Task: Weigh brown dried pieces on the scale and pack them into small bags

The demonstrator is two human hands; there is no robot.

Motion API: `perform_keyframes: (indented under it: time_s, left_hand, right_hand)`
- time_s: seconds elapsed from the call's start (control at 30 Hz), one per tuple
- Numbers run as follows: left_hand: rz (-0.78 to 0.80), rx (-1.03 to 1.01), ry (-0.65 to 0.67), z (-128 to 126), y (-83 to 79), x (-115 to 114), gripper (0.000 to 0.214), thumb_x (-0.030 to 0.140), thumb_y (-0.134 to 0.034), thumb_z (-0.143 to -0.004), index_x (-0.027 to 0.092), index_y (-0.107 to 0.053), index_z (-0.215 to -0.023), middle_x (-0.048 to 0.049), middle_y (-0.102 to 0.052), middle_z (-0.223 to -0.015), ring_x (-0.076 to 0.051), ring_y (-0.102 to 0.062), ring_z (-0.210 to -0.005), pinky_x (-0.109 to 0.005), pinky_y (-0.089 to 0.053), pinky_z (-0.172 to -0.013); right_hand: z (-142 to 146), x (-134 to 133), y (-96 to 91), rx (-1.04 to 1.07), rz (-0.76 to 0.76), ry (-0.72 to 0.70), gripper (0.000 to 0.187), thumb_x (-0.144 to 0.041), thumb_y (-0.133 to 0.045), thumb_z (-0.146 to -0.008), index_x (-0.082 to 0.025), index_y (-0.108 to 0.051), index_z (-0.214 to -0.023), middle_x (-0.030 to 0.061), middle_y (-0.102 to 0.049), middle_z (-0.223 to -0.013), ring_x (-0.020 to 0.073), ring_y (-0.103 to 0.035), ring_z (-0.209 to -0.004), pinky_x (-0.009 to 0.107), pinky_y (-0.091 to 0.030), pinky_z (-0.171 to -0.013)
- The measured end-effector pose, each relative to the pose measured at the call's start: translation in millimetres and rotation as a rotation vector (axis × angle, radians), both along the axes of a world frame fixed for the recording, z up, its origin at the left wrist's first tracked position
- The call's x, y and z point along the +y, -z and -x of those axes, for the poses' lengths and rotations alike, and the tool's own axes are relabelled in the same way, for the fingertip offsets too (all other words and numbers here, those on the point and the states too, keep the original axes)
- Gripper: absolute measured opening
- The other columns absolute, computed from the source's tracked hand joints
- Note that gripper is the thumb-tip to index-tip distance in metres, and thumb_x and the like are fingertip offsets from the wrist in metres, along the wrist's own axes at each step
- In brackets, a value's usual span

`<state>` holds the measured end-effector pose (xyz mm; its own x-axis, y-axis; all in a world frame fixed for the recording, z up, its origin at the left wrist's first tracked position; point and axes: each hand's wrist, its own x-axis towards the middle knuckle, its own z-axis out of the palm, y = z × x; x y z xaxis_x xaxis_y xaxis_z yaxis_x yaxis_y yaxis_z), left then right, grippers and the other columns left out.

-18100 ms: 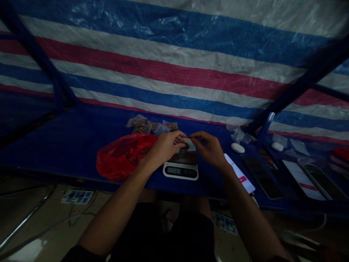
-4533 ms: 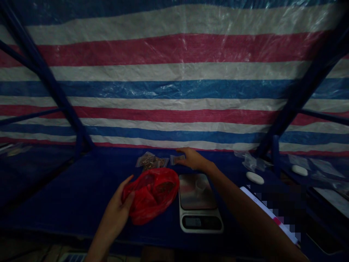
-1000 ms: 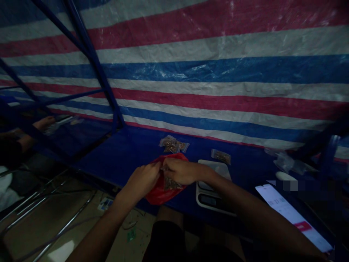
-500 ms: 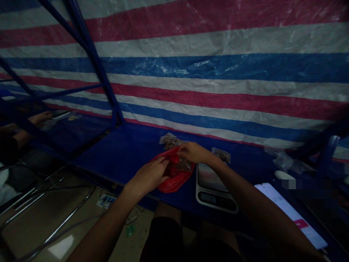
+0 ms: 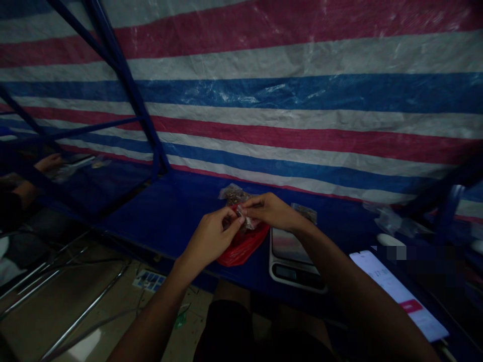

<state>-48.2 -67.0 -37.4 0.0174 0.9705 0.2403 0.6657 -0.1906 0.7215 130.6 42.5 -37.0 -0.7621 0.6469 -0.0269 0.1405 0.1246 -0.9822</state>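
Over the red plastic bag [image 5: 243, 249], both hands meet at a small clear plastic bag [image 5: 249, 222]. My left hand [image 5: 213, 235] pinches the clear bag's upper edge between thumb and fingers. From the other side, my right hand [image 5: 272, 211] grips the same edge, its fingertips close to the left thumb. The clear bag's contents are partly hidden by the hands. Just behind lies another clear bag [image 5: 233, 192] filled with small brown pieces. Right of the red bag, a flat digital scale [image 5: 296, 269] sits on the blue tabletop [image 5: 162, 211].
A clear packet [image 5: 305, 213] lies behind the scale. Farther right are a lit phone [image 5: 402, 296] and crumpled clear plastic [image 5: 392, 218]. A blue metal frame [image 5: 130, 90] stands before the striped sheet [image 5: 287, 95]. Another person's hand [image 5: 49, 162] shows at far left.
My left hand has come out of the red bag's mouth and now meets my right hand at the clear bag's edge. The clear bag has risen slightly, and the red bag's opening has sagged.
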Motion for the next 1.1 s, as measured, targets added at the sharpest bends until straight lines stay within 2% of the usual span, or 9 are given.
perform_keyframes:
  time_s: [0.07, 0.17, 0.33, 0.5, 0.63, 0.8, 0.93, 1.1]
  left_hand:
    - [0.034, -0.051, -0.004, 1, 3.8, 0, 0.035, 0.048, -0.053, -0.099, 0.018, -0.069, -0.087, -0.0037, -0.075, -0.08, -0.018, -0.068, -0.069, -0.027, -0.05, -0.065]
    - [0.066, -0.094, -0.029, 2, 6.7, -1, 0.04, 0.051, -0.053, -0.097, 0.018, -0.07, -0.082, -0.0052, -0.076, -0.078, -0.019, -0.068, -0.069, -0.027, -0.051, -0.066]
    - [0.14, -0.144, -0.027, 4, 4.7, 0, 0.039, 0.05, -0.055, -0.095, 0.018, -0.07, -0.078, -0.0061, -0.076, -0.077, -0.021, -0.071, -0.071, -0.029, -0.053, -0.069]
    - [0.199, -0.227, 0.051, 7, 4.6, 0, 0.035, 0.045, -0.051, -0.098, 0.018, -0.068, -0.084, -0.0066, -0.078, -0.085, -0.021, -0.075, -0.079, -0.03, -0.055, -0.076]
    - [0.236, -0.211, 0.083, 12, 6.7, -1, 0.037, 0.046, -0.047, -0.1, 0.018, -0.068, -0.089, -0.0061, -0.078, -0.084, -0.02, -0.074, -0.076, -0.028, -0.054, -0.066]
    - [0.182, -0.203, 0.111, 12, 4.6, -4, 0.033, 0.043, -0.048, -0.099, 0.018, -0.066, -0.086, -0.0057, -0.076, -0.084, -0.019, -0.073, -0.078, -0.029, -0.054, -0.072]
    - [0.209, -0.164, 0.124, 13, -0.4, -5, 0.026, 0.034, -0.049, -0.095, 0.018, -0.064, -0.081, -0.0035, -0.074, -0.078, -0.017, -0.07, -0.073, -0.027, -0.05, -0.067]
    - [0.234, -0.149, 0.099, 18, -3.8, -8, 0.02, 0.027, -0.05, -0.089, 0.019, -0.06, -0.073, -0.0005, -0.07, -0.071, -0.016, -0.065, -0.064, -0.026, -0.047, -0.061]
  right_hand:
    - [1, -3, 7.2, 0.088, 0.12, -0.045, 0.03, -0.031, -0.08, -0.077, -0.014, -0.076, -0.102, 0.0035, -0.076, -0.085, 0.0127, -0.068, -0.07, 0.027, -0.055, -0.07]
    - [2, -6, 16.1, 0.165, 0.194, -0.069, 0.037, -0.023, -0.085, -0.071, -0.015, -0.074, -0.105, 0.0037, -0.077, -0.091, 0.0136, -0.07, -0.076, 0.026, -0.056, -0.072]
    - [6, -9, 21.5, 0.209, 0.179, -0.079, 0.036, -0.022, -0.086, -0.071, -0.017, -0.069, -0.103, 0.0013, -0.074, -0.086, 0.0133, -0.07, -0.073, 0.026, -0.057, -0.068]
    - [10, -12, 24.0, 0.205, 0.144, -0.097, 0.034, -0.027, -0.088, -0.071, -0.018, -0.065, -0.094, -0.0011, -0.072, -0.079, 0.013, -0.069, -0.066, 0.027, -0.057, -0.064]
    - [10, -16, 23.5, 0.214, 0.138, -0.083, 0.034, -0.032, -0.089, -0.073, -0.018, -0.064, -0.092, -0.0015, -0.071, -0.077, 0.0122, -0.068, -0.066, 0.026, -0.055, -0.063]
    - [8, -22, 22.1, 0.264, 0.15, -0.136, 0.032, -0.037, -0.083, -0.082, -0.018, -0.058, -0.09, -0.0015, -0.069, -0.076, 0.01, -0.063, -0.065, 0.023, -0.049, -0.06]
    - [4, -22, 21.3, 0.266, 0.159, -0.185, 0.035, -0.038, -0.082, -0.083, -0.019, -0.054, -0.088, -0.0028, -0.066, -0.074, 0.0099, -0.063, -0.066, 0.024, -0.052, -0.064]
    - [-6, -17, 13.7, 0.159, 0.159, -0.179, 0.035, -0.041, -0.079, -0.085, -0.019, -0.053, -0.092, 0.0006, -0.068, -0.086, 0.0134, -0.068, -0.077, 0.027, -0.057, -0.069]
